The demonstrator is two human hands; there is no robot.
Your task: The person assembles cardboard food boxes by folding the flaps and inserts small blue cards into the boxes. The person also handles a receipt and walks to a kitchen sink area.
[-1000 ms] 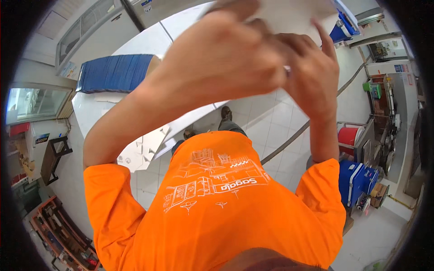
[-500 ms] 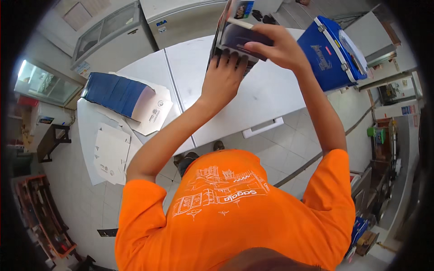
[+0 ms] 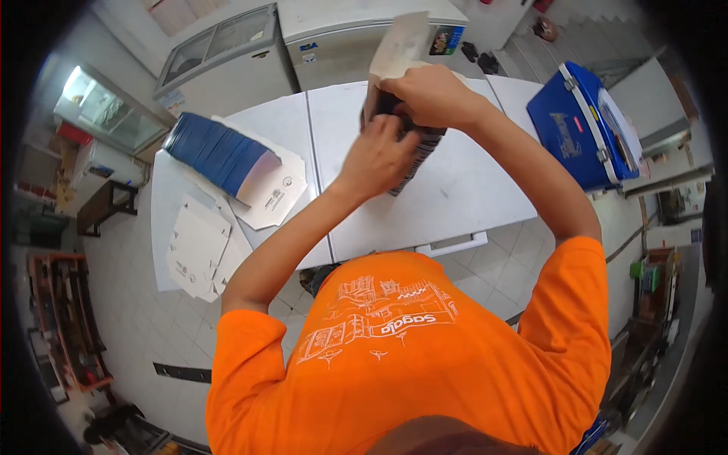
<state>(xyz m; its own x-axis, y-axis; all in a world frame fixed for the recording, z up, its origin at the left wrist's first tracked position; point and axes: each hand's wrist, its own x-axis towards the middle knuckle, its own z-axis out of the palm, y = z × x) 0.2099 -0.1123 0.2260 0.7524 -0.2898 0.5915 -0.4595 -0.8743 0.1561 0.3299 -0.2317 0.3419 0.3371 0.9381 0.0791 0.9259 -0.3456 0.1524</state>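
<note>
A dark carton (image 3: 415,161) with a pale inner flap (image 3: 402,45) stands on the far middle part of the white table (image 3: 470,182). My right hand (image 3: 434,95) is closed over its upper edge, beside the raised flap. Lower down, my left hand (image 3: 379,155) has its fingers bent against the carton's near side and opening; their tips are partly hidden. At the left lies a fanned row of dark blue folded cartons (image 3: 216,158) on pale cardboard (image 3: 282,193). More flat white cardboard pieces (image 3: 199,246) are nearer me at the table's left edge.
A blue cool box (image 3: 569,129) stands at the right end of the table. Beyond the table are a glass-topped chest freezer (image 3: 227,72) and a white chest freezer (image 3: 341,64). A dark bench (image 3: 106,206) is off to the left.
The carton has turned, and its pale flap now points up and away. My right hand has shifted from the dark panel onto the upper edge. The whole view has moved slightly.
</note>
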